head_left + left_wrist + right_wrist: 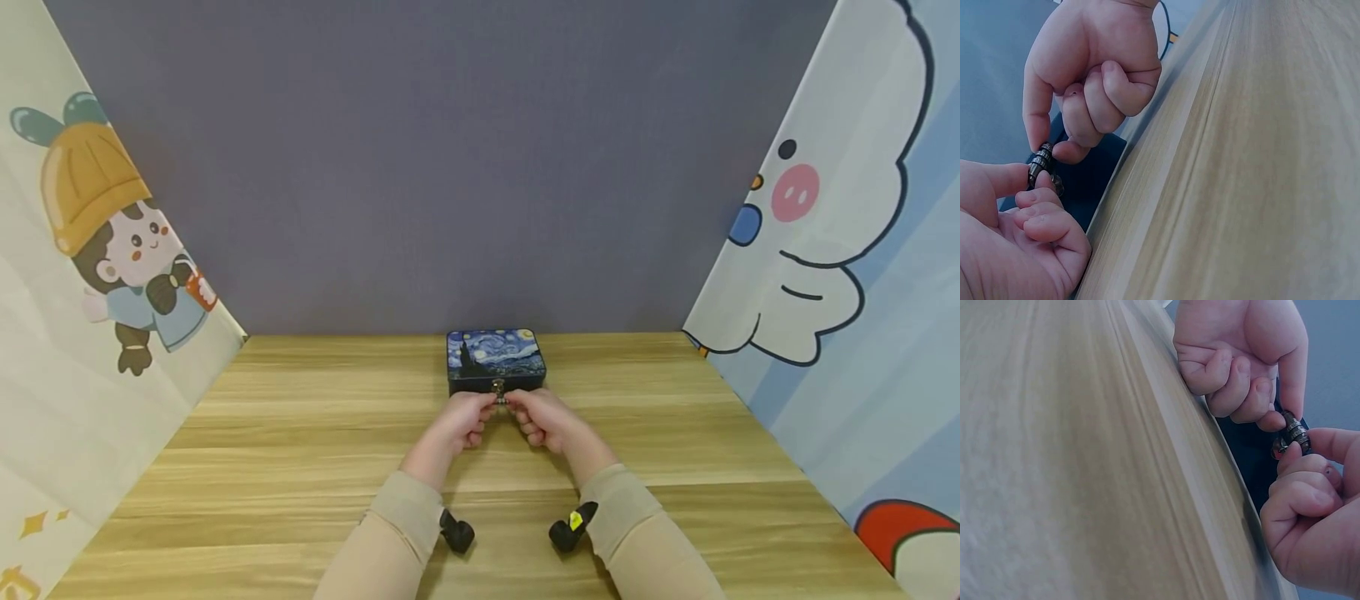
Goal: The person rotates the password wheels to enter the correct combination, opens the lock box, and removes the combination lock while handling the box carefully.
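Note:
A small box [495,357] with a swirling blue night-sky picture on its lid stands on the wooden table, lid down. At the clasp on its front hangs a small dark metal combination padlock [1040,164] with ringed number dials. My left hand [467,417] pinches one end of the padlock between thumb and index finger, the other fingers curled in. From the opposite side my right hand [542,417] pinches the other end the same way. In the right wrist view, the padlock [1296,432] shows between both hands' fingertips, and the box's dark side [1244,450] is partly hidden behind them.
The light wooden table [300,450] ends at a grey back panel [465,167] just behind the box. Cartoon-printed cloth walls [60,433] flank it left and right. A dark camera mount [457,532] sits at each sleeve cuff.

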A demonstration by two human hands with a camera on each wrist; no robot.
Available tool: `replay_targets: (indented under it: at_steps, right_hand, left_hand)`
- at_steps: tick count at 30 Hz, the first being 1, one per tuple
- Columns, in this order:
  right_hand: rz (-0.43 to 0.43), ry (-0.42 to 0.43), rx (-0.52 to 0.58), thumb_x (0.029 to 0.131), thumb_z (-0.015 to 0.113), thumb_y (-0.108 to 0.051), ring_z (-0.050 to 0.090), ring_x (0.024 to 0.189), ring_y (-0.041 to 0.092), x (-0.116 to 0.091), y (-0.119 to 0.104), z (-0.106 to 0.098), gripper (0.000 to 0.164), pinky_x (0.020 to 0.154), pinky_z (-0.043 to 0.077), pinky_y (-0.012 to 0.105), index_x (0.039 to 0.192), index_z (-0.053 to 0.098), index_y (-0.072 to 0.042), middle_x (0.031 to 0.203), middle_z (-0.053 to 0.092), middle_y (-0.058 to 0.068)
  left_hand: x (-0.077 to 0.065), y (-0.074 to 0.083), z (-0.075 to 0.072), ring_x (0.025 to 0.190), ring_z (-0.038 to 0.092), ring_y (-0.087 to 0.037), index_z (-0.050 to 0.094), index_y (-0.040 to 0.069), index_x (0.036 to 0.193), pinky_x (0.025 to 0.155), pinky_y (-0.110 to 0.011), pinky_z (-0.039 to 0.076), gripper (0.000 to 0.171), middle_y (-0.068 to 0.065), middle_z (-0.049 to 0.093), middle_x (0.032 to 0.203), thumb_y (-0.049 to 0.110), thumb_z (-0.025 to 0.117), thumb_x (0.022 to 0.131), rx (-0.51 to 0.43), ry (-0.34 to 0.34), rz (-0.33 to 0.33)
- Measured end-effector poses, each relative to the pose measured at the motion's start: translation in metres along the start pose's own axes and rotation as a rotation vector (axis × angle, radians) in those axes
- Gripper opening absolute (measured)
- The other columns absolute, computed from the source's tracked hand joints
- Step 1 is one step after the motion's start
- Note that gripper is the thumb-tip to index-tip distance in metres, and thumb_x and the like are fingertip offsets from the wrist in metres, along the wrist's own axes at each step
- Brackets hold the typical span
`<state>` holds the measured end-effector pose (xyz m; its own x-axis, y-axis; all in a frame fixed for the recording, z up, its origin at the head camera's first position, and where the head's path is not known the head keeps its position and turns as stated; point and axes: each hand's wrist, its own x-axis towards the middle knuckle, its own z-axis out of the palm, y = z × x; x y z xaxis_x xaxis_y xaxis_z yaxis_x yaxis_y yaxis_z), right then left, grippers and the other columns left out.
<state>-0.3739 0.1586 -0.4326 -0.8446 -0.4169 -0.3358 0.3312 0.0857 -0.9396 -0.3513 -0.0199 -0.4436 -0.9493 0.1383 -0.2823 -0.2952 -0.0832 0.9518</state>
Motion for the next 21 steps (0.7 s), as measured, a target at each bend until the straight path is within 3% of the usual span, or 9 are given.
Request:
replay_targets:
  at_steps: [21]
  right_hand:
    - [0.01,0.002,0.01,0.099,0.059,-0.029,0.022,0.042,0.006,0.0032,0.0002,0.0002,0.029,0.039,0.018,0.021,0.084,0.055,-0.005,0.055,0.031,-0.007]
  left_hand:
    - [0.0024,0.0009,-0.0014,0.046,0.021,-0.008,0.06,-0.004,0.1,0.043,-0.023,0.022,0.029,0.005,0.034,0.06,0.024,0.054,0.104,-0.008,0.011,0.001]
